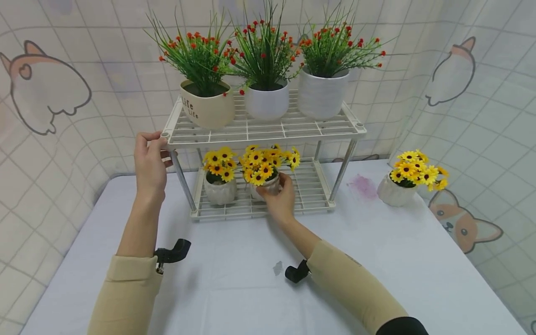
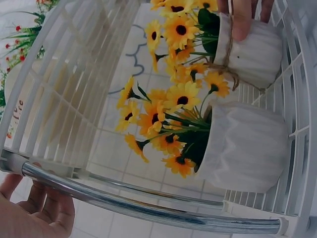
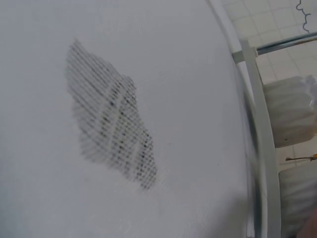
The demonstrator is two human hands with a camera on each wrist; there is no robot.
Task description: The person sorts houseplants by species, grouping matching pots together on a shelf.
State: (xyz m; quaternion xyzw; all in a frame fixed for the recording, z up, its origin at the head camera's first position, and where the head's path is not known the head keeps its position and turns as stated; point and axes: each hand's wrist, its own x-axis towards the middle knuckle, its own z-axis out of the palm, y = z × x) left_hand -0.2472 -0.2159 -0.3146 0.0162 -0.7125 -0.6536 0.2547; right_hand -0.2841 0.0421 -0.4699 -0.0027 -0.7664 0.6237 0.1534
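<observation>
A white two-tier wire rack (image 1: 264,136) with metal posts stands on the table. My left hand (image 1: 150,160) grips its upper left front corner, and in the left wrist view the fingers (image 2: 58,208) reach behind the metal post (image 2: 148,208). On the lower shelf, my right hand (image 1: 281,199) holds a small white pot of yellow flowers (image 1: 265,170) by its side. Twine circles this pot's rim (image 2: 227,44) in the left wrist view. Left of it on the same shelf sits a second white pot of yellow flowers (image 1: 220,190).
Three larger pots with grass and red flowers line the upper shelf: a cream one (image 1: 209,109), a white one (image 1: 267,101) and a ribbed white one (image 1: 322,93). Another pot of yellow flowers (image 1: 395,190) stands at the table's right edge. A patterned curtain (image 1: 113,121) hangs behind.
</observation>
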